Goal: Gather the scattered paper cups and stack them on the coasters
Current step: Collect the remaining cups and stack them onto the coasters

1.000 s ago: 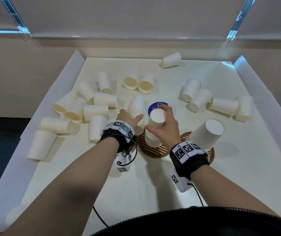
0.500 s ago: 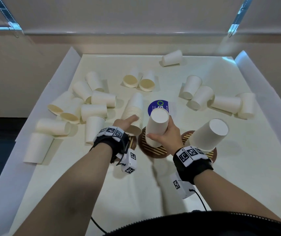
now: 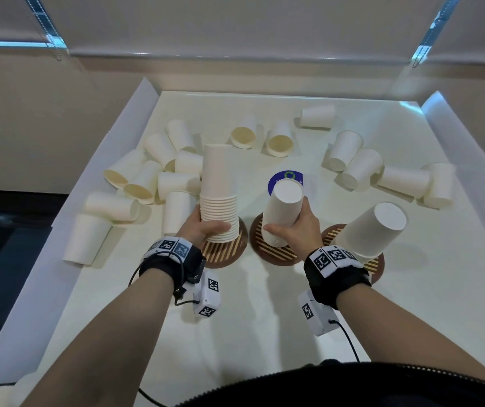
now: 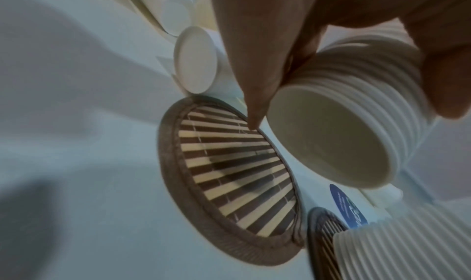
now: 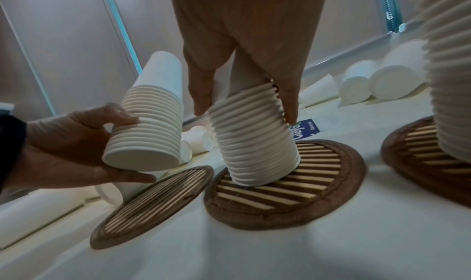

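Observation:
My left hand (image 3: 206, 229) grips a tall stack of inverted white paper cups (image 3: 219, 195) and holds it just above the left striped coaster (image 3: 226, 251), mouth down and tilted, as the left wrist view shows (image 4: 339, 123). My right hand (image 3: 294, 227) grips a second stack of cups (image 3: 282, 212), which leans with its rim on the middle coaster (image 3: 276, 254). A third stack (image 3: 373, 230) stands tilted on the right coaster (image 3: 375, 264). In the right wrist view the left-hand stack (image 5: 150, 127) hovers over its coaster (image 5: 153, 203).
Several loose cups lie on their sides on the white table: a cluster at the left (image 3: 153, 177), two open-mouthed at the back (image 3: 264, 136), a group at the right (image 3: 382, 171). A blue round sticker (image 3: 286, 176) lies behind the middle coaster. Raised white walls (image 3: 88, 186) border the table.
My left hand has taken the lying stack, raised it upright and brought it over the left coaster. My right hand has kept hold of its stack on the middle coaster.

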